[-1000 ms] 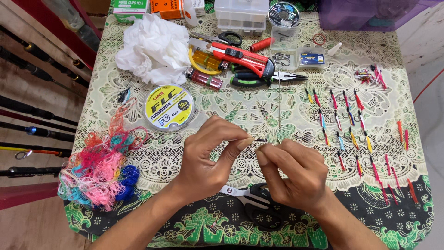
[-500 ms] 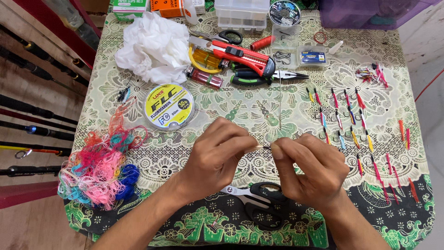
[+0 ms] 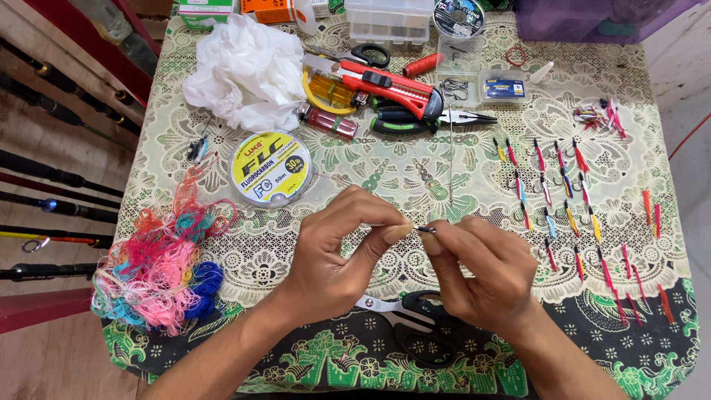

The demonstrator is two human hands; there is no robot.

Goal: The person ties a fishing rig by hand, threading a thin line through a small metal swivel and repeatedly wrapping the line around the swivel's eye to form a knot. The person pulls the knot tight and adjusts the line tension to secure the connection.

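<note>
My left hand (image 3: 333,252) and my right hand (image 3: 485,270) meet over the middle of the table. Between their fingertips they pinch a small dark fishing hook (image 3: 426,230). A thin clear line (image 3: 450,159) runs up from the hook toward the pliers. Under my right wrist lie black-handled scissors (image 3: 415,318). A round spool of fishing line with a yellow label (image 3: 269,169) sits to the upper left of my left hand.
A tangle of coloured thread (image 3: 159,270) lies at the left edge. Several finished coloured lures (image 3: 570,192) lie in rows at the right. A red utility knife (image 3: 385,80), pliers (image 3: 422,118), white crumpled plastic (image 3: 241,70) and small boxes crowd the back. Fishing rods (image 3: 44,167) lie left of the table.
Both hands have shifted slightly right and a little apart, so the hook now shows between the fingertips. Nothing else on the table has moved.
</note>
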